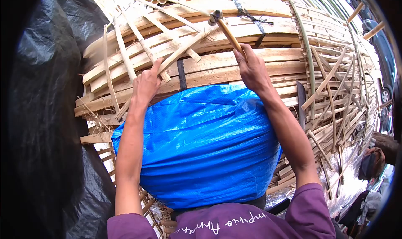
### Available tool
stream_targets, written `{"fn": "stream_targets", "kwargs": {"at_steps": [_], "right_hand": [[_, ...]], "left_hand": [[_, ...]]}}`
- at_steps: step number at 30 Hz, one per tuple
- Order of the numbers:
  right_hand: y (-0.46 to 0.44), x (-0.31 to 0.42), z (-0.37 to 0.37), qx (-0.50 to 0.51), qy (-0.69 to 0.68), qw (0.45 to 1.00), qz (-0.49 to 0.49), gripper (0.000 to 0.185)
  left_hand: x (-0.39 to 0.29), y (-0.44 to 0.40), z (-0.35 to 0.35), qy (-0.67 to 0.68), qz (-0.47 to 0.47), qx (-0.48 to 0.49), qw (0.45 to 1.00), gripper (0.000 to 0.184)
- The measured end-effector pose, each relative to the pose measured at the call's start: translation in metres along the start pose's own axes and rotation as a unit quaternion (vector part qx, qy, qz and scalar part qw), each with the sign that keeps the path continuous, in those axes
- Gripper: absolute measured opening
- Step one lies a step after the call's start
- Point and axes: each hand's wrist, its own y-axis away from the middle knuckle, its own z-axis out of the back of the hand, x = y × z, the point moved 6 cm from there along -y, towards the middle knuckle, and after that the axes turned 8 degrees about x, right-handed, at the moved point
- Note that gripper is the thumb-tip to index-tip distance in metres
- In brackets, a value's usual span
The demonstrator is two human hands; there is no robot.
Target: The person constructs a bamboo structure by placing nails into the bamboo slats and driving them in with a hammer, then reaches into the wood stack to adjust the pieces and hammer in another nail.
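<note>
My left hand [146,85] is closed around the near end of a flat wooden strip [186,51], which slants up and away to the right. In my right hand [252,71] is the wooden handle of a hammer [228,33]. Its metal head points up and left, close to the far end of the strip; whether they touch I cannot tell. Beneath both hands lie thick sawn planks [201,78], stacked lengthwise. More thin strips [135,36] lie across the planks beside and beyond my left hand.
A blue tarp [209,147] covers my lap. Black sheeting [46,113] hangs at the left. Loose strips [335,88] lie crisscrossed over slats at the right. Black ties [253,19] bind the far planks. A parked car [382,59] stands at the far right.
</note>
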Motion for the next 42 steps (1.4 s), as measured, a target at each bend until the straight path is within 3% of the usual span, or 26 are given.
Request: {"fn": "stream_targets", "kwargs": {"at_steps": [12, 14, 16, 20, 24, 26, 27, 28, 34, 40, 42], "right_hand": [[-0.014, 0.015, 0.0, 0.022, 0.007, 1.0, 0.004, 0.027], [-0.018, 0.008, -0.004, 0.047, 0.081, 0.995, 0.025, 0.025], [-0.019, 0.024, 0.008, 0.035, 0.073, 0.997, 0.009, 0.023], [-0.024, 0.07, 0.043, -0.032, 0.037, 0.996, 0.073, 0.024], [-0.026, 0.068, 0.044, -0.083, -0.028, 0.988, 0.124, 0.019], [-0.023, 0.038, 0.015, 0.011, 0.034, 0.999, 0.015, 0.021], [-0.028, 0.029, 0.004, 0.061, 0.128, 0.99, -0.004, 0.024], [-0.027, 0.02, 0.003, 0.051, 0.108, 0.993, -0.021, 0.027], [-0.027, 0.047, 0.032, -0.018, 0.046, 0.998, 0.038, 0.025], [-0.021, 0.023, 0.001, 0.066, 0.112, 0.992, -0.006, 0.023], [-0.025, 0.037, 0.013, 0.039, 0.095, 0.994, 0.022, 0.025]], "left_hand": [[-0.004, 0.0, -0.007, 0.024, -0.001, 0.031, 0.999, 0.058], [-0.004, -0.002, -0.006, 0.031, 0.002, 0.039, 0.999, 0.058], [-0.003, -0.002, -0.007, 0.038, 0.01, 0.05, 0.998, 0.057], [-0.006, -0.001, -0.002, 0.031, 0.014, 0.057, 0.998, 0.056], [-0.006, 0.0, 0.001, 0.025, 0.007, 0.057, 0.998, 0.056], [-0.008, -0.001, 0.003, 0.025, 0.009, 0.059, 0.998, 0.055], [-0.008, -0.001, 0.003, 0.032, 0.013, 0.064, 0.997, 0.055], [-0.009, -0.002, 0.003, 0.038, 0.016, 0.071, 0.997, 0.055], [-0.01, -0.001, 0.003, 0.04, 0.02, 0.082, 0.996, 0.054], [-0.012, -0.001, 0.004, 0.044, 0.008, 0.068, 0.997, 0.053], [-0.01, -0.002, 0.004, 0.042, 0.015, 0.072, 0.996, 0.053]]}}
